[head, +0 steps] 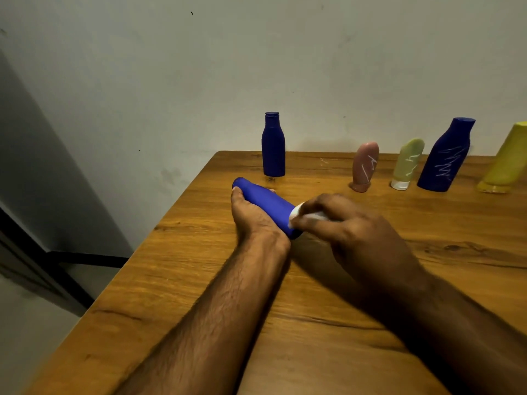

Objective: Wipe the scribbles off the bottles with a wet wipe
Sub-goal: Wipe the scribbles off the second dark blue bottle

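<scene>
Six bottles are on the wooden bench (199,280): three blue, one pink, one pale green, one yellow. The left hand (251,212) has its grip curled round a blue bottle (271,203) lying on its side, while the right hand (350,229) pinches a white wet wipe (302,213) against that bottle's base. Behind it stands a clean blue bottle (273,146); to its right stand the pink bottle (365,166), green bottle (407,163) and scribbled blue bottle (445,158), all marked, then the yellow bottle (504,163).

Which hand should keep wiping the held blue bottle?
Right. The right hand already pinches the wet wipe against the blue bottle; the left hand grips and steadies that bottle.
</scene>
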